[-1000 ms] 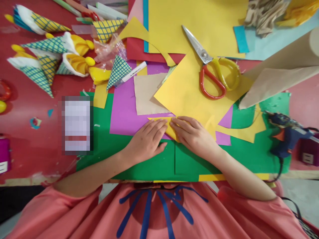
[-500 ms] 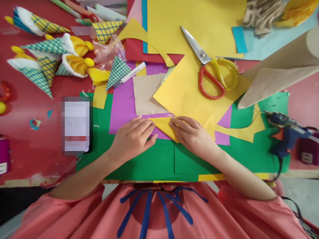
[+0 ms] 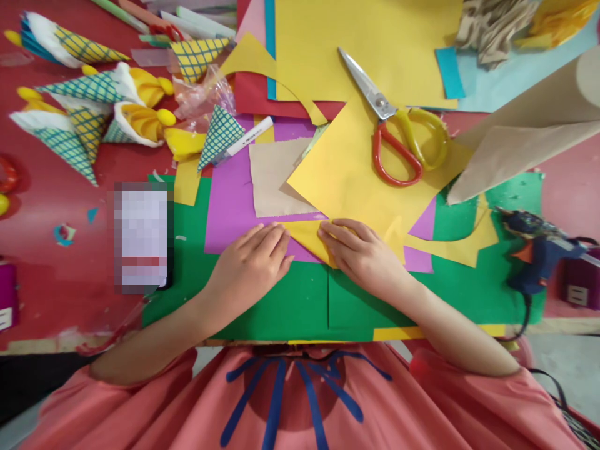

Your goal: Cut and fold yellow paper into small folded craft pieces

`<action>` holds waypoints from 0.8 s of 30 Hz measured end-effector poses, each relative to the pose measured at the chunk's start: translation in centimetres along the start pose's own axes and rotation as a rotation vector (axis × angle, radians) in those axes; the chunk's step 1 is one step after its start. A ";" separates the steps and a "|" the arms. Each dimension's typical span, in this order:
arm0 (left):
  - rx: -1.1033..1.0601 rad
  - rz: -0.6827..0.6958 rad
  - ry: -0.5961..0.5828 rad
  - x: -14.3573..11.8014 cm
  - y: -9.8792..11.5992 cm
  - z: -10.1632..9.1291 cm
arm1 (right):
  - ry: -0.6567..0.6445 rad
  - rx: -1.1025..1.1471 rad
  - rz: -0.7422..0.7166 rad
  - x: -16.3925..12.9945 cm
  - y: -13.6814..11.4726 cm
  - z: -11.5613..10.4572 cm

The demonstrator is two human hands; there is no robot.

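1. Covering most of the view, the red bench (image 3: 56, 300) carries layered coloured sheets.
2. A green sheet (image 3: 262, 306) lies nearest the person, with a purple sheet (image 3: 229, 206) on top of it.
3. A large yellow sheet (image 3: 347, 175) overlaps the purple one, and scissors (image 3: 398, 137) with red and yellow handles rest on its far part.
4. A blue glue gun (image 3: 539, 250) sits at the right edge of the green sheet.
5. Patterned paper cones (image 3: 84, 119) are heaped at the far left.
6. The right hand (image 3: 360, 253) lies flat, fingers together, pressing the folded yellow corner (image 3: 307, 237) at the near edge of the yellow sheet.
7. The left hand (image 3: 248, 269) lies flat beside it, fingers together, with its fingertips (image 3: 281, 234) touching the tip of that corner on the purple sheet.
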State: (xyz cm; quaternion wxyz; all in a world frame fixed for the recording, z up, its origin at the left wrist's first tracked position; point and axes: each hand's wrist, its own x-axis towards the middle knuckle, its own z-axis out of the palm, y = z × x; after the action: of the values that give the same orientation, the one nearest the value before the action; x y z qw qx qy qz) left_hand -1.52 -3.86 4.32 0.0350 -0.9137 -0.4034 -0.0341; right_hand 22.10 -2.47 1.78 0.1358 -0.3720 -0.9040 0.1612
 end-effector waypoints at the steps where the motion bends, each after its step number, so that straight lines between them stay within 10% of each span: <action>1: 0.013 -0.001 -0.024 0.0 0.2 -0.1 | -0.001 -0.006 0.000 0.0 0.0 0.0; 24: -0.082 -0.060 -0.249 -1.1 3.0 -0.4 | -0.033 0.047 -0.005 -0.1 0.1 -0.1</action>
State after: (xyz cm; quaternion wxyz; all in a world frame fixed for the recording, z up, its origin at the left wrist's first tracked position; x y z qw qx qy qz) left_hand -0.04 -6.76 4.49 -0.0538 -0.8990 -0.4302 0.0618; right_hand 22.29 -2.44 1.76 0.1300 -0.3635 -0.9031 0.1882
